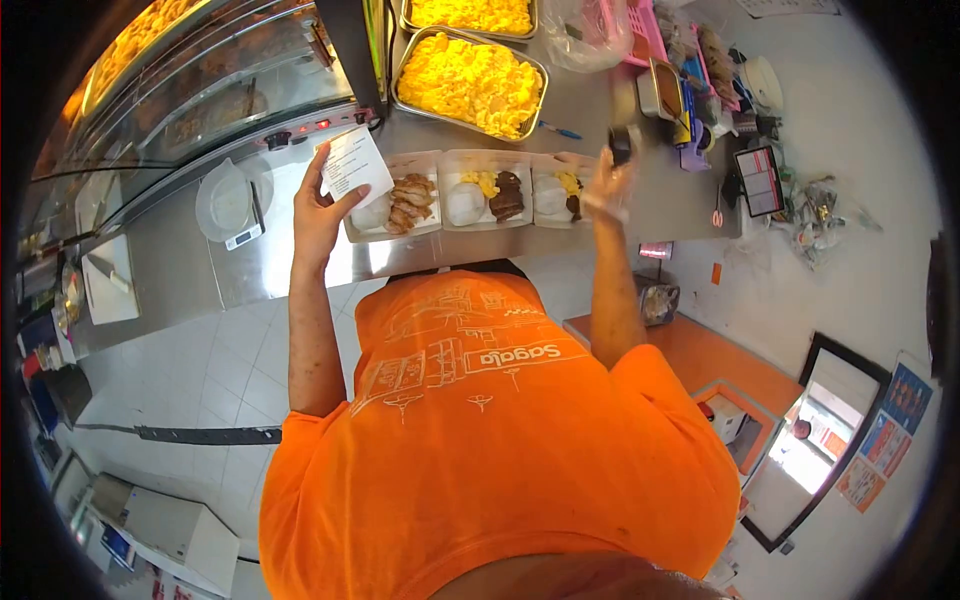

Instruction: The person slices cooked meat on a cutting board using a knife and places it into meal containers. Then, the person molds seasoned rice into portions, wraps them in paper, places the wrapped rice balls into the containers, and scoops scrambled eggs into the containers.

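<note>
My left hand [328, 205] pinches a white printed paper slip [357, 166] above the left end of a row of three open takeaway boxes. The left box [434, 222] has sliced browned meat and a white rice mound partly behind the slip. In the middle box [487, 158] are a rice dome, yellow egg and dark meat. The right box [545, 221] holds rice, egg and dark bits, its right side hidden by my right hand [606, 188]. That hand, in a clear plastic glove, is closed on a black object [624, 145], blurred by motion.
Yellow egg fills a metal tray [541, 108]; another tray [470, 35] stands behind it. A blue pen [560, 130] lies nearby. At right are a metal sauce container [651, 96] and a pink basket [648, 30]. A digital scale [244, 236] and glass display case [230, 80] are left.
</note>
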A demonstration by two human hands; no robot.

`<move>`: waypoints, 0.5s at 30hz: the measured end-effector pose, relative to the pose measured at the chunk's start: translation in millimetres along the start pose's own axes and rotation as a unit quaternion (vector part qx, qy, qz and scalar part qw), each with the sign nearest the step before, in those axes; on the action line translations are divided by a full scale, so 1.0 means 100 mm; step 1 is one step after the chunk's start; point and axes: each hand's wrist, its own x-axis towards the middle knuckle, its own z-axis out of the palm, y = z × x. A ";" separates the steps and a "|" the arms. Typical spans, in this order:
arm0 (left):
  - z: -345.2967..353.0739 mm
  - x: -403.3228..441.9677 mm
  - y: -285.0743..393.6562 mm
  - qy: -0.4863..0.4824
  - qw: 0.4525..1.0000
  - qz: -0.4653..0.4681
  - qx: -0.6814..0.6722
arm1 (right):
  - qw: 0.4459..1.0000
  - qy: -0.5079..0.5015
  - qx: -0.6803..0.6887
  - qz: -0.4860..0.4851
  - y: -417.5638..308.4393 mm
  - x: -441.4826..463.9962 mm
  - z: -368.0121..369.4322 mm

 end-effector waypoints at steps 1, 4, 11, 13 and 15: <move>0.00 -0.01 -0.01 0.006 1.000 0.008 0.000 | 0.996 -0.067 -0.062 -0.019 -0.09 0.22 0.07; 0.05 -0.07 0.03 0.029 0.999 0.004 -0.016 | 0.884 -0.249 -0.387 -0.082 -0.07 0.96 0.45; 0.16 -0.26 0.07 0.087 0.996 0.007 -0.031 | 0.725 -0.400 -0.561 -0.008 0.53 1.44 1.33; 0.14 -0.29 -0.08 0.102 0.994 0.005 -0.042 | 0.704 -0.405 -0.584 0.007 0.28 1.21 1.36; 0.15 -0.31 -0.18 0.119 0.992 0.008 -0.044 | 0.708 -0.397 -0.584 0.000 0.22 1.15 1.43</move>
